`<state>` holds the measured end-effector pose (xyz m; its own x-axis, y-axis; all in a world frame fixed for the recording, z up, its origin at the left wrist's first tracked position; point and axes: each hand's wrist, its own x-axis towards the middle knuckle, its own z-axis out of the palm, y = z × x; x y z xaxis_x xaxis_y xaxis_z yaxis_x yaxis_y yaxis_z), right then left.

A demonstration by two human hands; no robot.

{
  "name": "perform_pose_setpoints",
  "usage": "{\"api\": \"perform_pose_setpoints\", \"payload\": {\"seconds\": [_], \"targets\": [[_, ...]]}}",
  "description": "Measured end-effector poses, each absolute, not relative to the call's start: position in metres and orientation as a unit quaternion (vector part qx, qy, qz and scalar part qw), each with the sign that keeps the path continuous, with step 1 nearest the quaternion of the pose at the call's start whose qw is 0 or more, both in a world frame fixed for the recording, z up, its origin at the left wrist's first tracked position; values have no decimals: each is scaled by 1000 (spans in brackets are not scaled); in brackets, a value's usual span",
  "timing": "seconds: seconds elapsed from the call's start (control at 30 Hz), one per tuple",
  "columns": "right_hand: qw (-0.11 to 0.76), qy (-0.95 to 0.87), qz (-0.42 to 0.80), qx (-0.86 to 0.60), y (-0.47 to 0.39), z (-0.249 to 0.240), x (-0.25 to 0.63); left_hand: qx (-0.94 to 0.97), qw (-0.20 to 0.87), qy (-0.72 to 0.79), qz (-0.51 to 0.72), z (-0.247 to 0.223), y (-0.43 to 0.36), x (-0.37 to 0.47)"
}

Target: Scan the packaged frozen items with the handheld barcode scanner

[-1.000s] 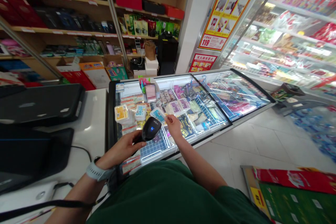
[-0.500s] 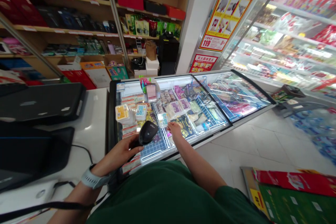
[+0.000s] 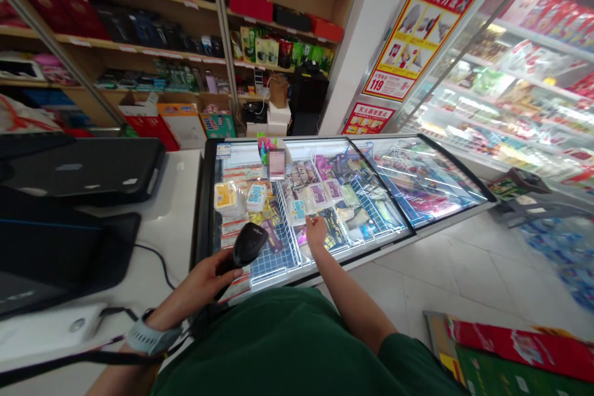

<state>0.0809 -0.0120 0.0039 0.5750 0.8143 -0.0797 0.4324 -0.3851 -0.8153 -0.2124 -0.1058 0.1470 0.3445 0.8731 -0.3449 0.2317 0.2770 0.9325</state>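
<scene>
My left hand [image 3: 214,275] is closed round the grip of a black barcode scanner [image 3: 250,244], held above the near left part of a glass-topped chest freezer [image 3: 309,267]. A small clear plastic tub with a blue label [image 3: 297,210] lies on the glass. Close by its near right corner is my right hand [image 3: 316,232], fingers curled together; whether they touch the tub or hold anything is hidden. Purple-labelled tubs [image 3: 318,194] lie just beyond. Further left on the glass are a tub with a yellow label [image 3: 226,198] and another blue-labelled tub [image 3: 256,197].
To my left a white counter [image 3: 179,198] carries black equipment [image 3: 88,176] and cables. Behind the freezer stand stocked shelves [image 3: 153,49] and open cartons [image 3: 180,120]. Bottled water packs [image 3: 563,247] sit on the floor at right, with a red and green box [image 3: 515,346] nearer me.
The view has shifted, so the scene sits further right. My left hand has drawn the scanner left and slightly back from the blue-labelled tub. My right hand has shifted slightly nearer me, still beside that tub.
</scene>
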Motion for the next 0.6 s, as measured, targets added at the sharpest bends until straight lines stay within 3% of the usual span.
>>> {"api": "perform_pose_setpoints", "payload": {"seconds": [0.37,0.6], "targets": [[326,-476,401,-712,26,20,-14,510,599,542,294,137,-122,-240],[344,-464,474,-665,68,32,-50,482,587,569,314,138,-129,-248]]}}
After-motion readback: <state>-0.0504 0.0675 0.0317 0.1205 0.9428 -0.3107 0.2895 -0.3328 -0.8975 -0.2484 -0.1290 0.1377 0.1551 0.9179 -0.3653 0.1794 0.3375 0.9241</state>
